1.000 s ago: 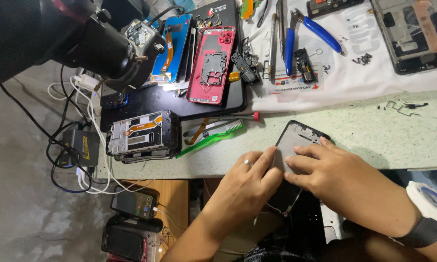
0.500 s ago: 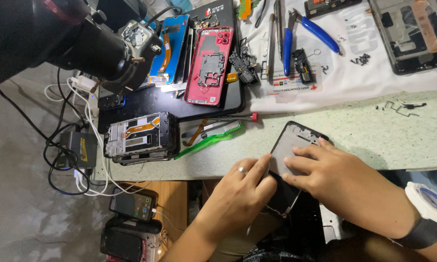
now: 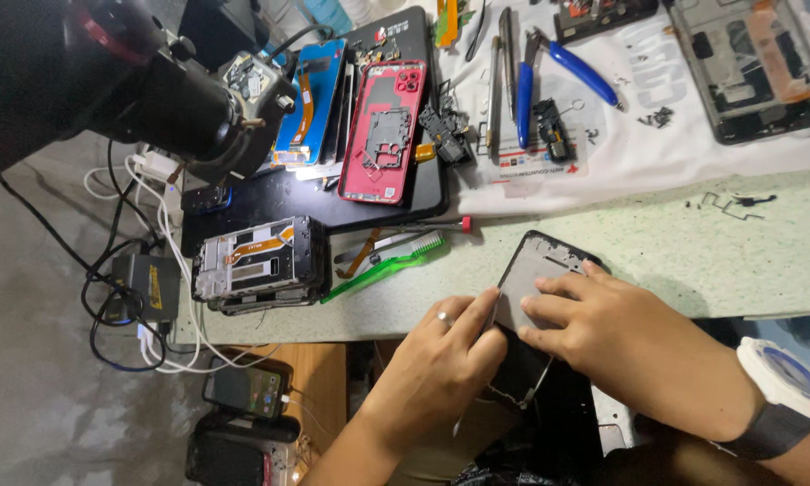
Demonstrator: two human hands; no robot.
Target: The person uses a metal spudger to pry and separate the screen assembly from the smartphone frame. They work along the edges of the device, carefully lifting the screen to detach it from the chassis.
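Both hands on phone (image 3: pixel 538 279) at bench edge. Left hand (image 3: pixel 441 360) pinches its side, apparently; right hand (image 3: pixel 621 333) fingers spread, pressing top.

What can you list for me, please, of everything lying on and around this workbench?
phone frame: one, grey and black, bench front edge, under both hands
red phone shell: one, on black mat
black mat: one, left of centre
stacked frames: one pile, black, bench left
green toothbrush: one, beside pile
blue pliers: one, on white cloth
white cloth: one, far side
phone on charge: one, dark, below bench
left hand: ring, on frame's left edge
right hand: watch at wrist, pressing frame
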